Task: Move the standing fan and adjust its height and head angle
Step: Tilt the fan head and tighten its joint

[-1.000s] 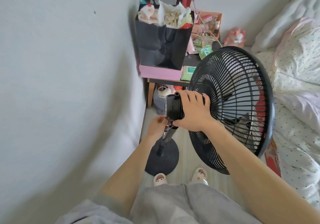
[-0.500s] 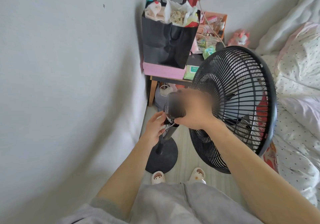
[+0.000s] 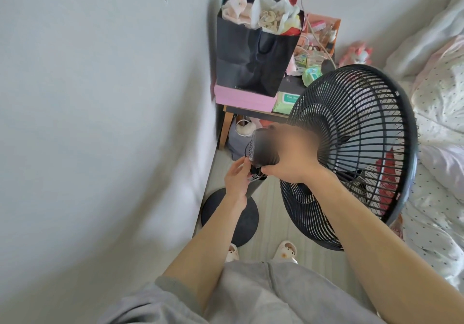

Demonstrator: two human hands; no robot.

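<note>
A black standing fan stands between the wall and the bed, its big round grille point(image 3: 356, 153) facing right toward the bed. My right hand point(image 3: 291, 158) is clasped over the motor housing point(image 3: 253, 148) behind the grille; that spot is blurred. My left hand point(image 3: 237, 178) holds the joint just under the housing, at the top of the pole point(image 3: 254, 189), fingers curled around it. The round black base point(image 3: 229, 217) rests on the pale floor by the wall.
A white wall point(image 3: 100, 122) runs close on the left. Behind the fan, a small table point(image 3: 251, 110) carries a black gift bag point(image 3: 253, 57), a pink box and clutter. A bed with dotted bedding point(image 3: 442, 112) fills the right. My slippered feet point(image 3: 261, 251) stand near the base.
My left hand has come up from the pole to the joint under the motor housing. The fan head has shifted slightly, and my view has tipped a little downward.
</note>
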